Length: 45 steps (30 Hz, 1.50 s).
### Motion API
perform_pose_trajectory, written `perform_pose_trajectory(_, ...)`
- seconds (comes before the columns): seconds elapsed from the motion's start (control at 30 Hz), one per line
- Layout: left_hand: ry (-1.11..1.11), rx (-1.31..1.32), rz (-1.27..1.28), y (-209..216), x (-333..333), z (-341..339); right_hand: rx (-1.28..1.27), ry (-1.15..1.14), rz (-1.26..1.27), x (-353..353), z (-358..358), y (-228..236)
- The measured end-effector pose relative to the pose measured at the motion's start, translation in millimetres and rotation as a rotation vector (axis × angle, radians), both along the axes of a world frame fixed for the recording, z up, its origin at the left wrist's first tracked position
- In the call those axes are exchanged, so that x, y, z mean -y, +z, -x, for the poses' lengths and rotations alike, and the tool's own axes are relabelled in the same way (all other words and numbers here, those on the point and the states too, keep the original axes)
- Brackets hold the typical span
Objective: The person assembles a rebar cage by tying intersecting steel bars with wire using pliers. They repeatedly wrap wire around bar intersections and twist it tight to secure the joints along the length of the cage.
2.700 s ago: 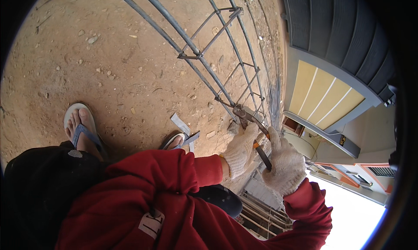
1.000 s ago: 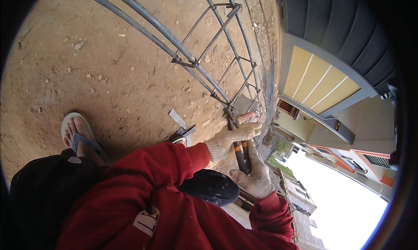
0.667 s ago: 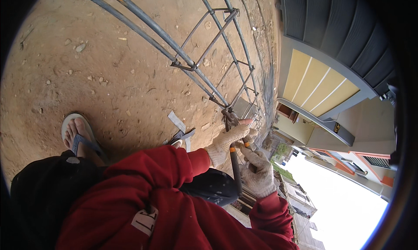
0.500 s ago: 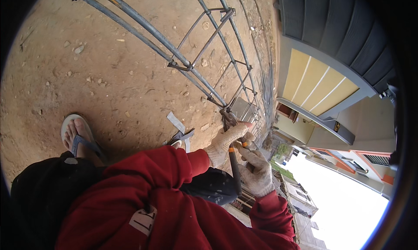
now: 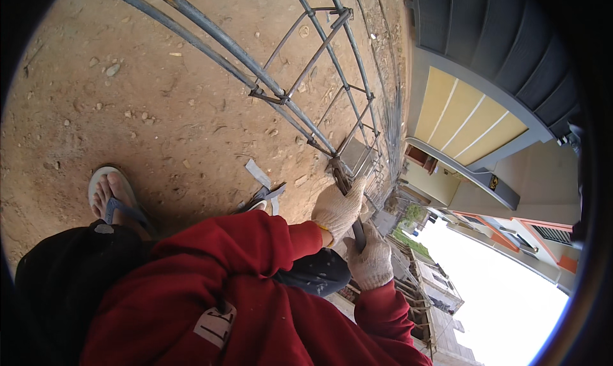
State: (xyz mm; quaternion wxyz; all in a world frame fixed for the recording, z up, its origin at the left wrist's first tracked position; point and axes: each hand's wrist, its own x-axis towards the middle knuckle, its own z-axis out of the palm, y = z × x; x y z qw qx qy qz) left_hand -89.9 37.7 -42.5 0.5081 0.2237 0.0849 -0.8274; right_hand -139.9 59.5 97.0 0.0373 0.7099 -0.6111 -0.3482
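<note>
Rebar cage (image 5: 283,99) is stretching over ground (image 5: 191,107), left to right. Tool (image 5: 361,237) is running from beside cage, beneath left hand (image 5: 338,208), into right hand (image 5: 371,261). Right hand is sitting just right of left hand. Sandalled foot (image 5: 113,192) is resting on ground, near left; strips (image 5: 257,173) are lying between foot and hands. Rods (image 5: 394,126) are lying right of cage; building (image 5: 472,114) is standing far right, beyond rods.

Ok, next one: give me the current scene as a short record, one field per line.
Cage: long open frame of grey steel bars
Tool: dark long-handled metal tool, head by a cage joint; contact unclear
Left hand: gloved in off-white knit, over the tool's middle; exact grip hidden
Right hand: gloved likewise, closed round the tool's handle
Clothing: red long-sleeved top
Footwear: pale flip-flop with grey-blue strap
Ground: reddish-brown dirt with scattered stones
</note>
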Motion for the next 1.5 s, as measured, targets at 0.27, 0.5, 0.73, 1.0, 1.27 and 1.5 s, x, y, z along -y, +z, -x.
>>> perform_pose_trajectory(0.27,0.128,-0.211,0.1,-13,2,5,0.515,-1.029,-0.478,54,25,33)
perform_pose_trajectory(0.5,0.372,-0.815,0.009,-6,14,23,0.069,-0.248,-0.09,14,-28,35)
perform_pose_trajectory(0.73,0.264,-0.863,-0.304,11,24,13,-0.482,0.229,0.276,-7,-19,-1)
perform_pose_trajectory(1.0,0.242,-0.996,-0.043,-11,5,1,0.467,-1.526,-0.738,57,-9,30)
perform_pose_trajectory(1.27,0.277,-0.853,-0.239,10,20,4,-0.369,0.395,0.106,-7,-66,22)
perform_pose_trajectory(1.5,0.118,-0.524,-0.359,4,8,-4,0.126,0.064,-0.033,7,4,-7)
